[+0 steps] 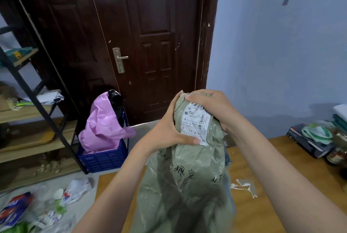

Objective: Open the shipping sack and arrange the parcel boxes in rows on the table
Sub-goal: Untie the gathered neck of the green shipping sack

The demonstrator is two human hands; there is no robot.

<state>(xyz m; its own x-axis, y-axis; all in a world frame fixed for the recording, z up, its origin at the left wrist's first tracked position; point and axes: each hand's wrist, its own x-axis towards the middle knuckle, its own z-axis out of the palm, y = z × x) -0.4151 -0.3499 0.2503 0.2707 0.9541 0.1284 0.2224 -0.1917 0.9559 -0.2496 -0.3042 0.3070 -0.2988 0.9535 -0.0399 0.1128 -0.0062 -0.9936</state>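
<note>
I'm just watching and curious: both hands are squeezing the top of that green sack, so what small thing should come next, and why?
Probably work the bunched neck loose. The left hand and right hand both grip the green sack at its gathered top beside the shipping label; it looks closed, and no boxes lie on the table.

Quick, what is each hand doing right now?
Left hand: grips the sack near its top.
Right hand: grips the sack's bunched top.

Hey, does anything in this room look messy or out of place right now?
Yes. Torn wrappers and bags litter the floor by the shelf, and white paper scraps lie on the wooden table beside the sack.
</note>
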